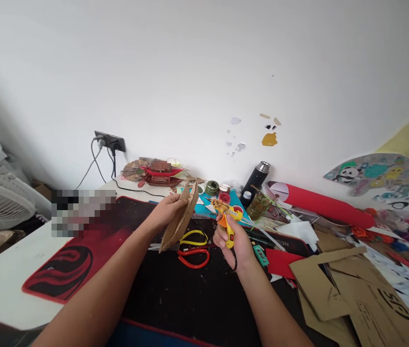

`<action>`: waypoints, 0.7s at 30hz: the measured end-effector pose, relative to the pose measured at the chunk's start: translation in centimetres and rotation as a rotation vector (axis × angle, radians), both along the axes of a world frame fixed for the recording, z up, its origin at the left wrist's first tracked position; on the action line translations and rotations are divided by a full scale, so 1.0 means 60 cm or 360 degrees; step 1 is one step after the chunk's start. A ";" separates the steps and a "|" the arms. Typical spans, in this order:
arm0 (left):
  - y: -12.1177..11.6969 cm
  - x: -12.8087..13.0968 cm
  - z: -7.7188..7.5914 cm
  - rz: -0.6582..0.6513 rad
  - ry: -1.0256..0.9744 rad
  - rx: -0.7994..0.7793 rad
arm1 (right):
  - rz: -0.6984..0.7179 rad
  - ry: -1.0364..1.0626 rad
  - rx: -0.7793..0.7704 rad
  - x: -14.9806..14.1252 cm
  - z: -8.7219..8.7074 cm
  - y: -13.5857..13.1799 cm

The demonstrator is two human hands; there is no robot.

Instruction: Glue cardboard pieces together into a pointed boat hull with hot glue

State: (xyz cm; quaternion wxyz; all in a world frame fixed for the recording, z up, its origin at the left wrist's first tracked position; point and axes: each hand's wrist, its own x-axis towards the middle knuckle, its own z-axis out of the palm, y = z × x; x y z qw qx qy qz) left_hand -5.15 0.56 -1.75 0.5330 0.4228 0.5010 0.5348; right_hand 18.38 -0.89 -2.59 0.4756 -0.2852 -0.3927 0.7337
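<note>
My left hand (168, 210) is closed on a folded piece of brown cardboard (180, 219), held upright and tilted above the mat. In my right hand (236, 239) is a yellow glue gun (231, 226) with an orange trigger, its stained nozzle pointing up and left toward the cardboard. Nozzle and cardboard are apart. Between the hands, scissors with one yellow handle and one red handle (194, 259) lie on the black and red desk mat (190, 299); the cardboard hides part of their blades.
Behind my hands stand small paint jars (212, 188), a black thermos (257, 180) and a murky jar (258, 205). Small red boats (161, 173) sit back left. Cardboard sheets (367, 299) and a red roll (327, 205) fill the right side. Cords hang from a wall socket (110, 141).
</note>
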 end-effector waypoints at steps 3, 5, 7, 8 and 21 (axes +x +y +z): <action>-0.012 0.010 0.010 -0.0178 0.0042 -0.0059 | -0.0027 -0.0004 0.0035 0.003 0.003 0.001; -0.019 0.014 0.015 -0.0279 0.0064 -0.0071 | -0.0131 -0.0033 0.0087 0.007 0.005 0.005; -0.024 0.016 0.017 -0.0371 0.0084 -0.0067 | -0.0250 -0.0078 0.0131 0.012 0.005 0.010; -0.026 0.016 0.017 -0.0410 0.0097 -0.0064 | -0.0291 -0.0100 0.0144 0.014 0.005 0.013; -0.041 0.007 0.028 -0.0587 0.0097 -0.0042 | -0.0152 -0.0234 0.0286 0.019 0.009 0.004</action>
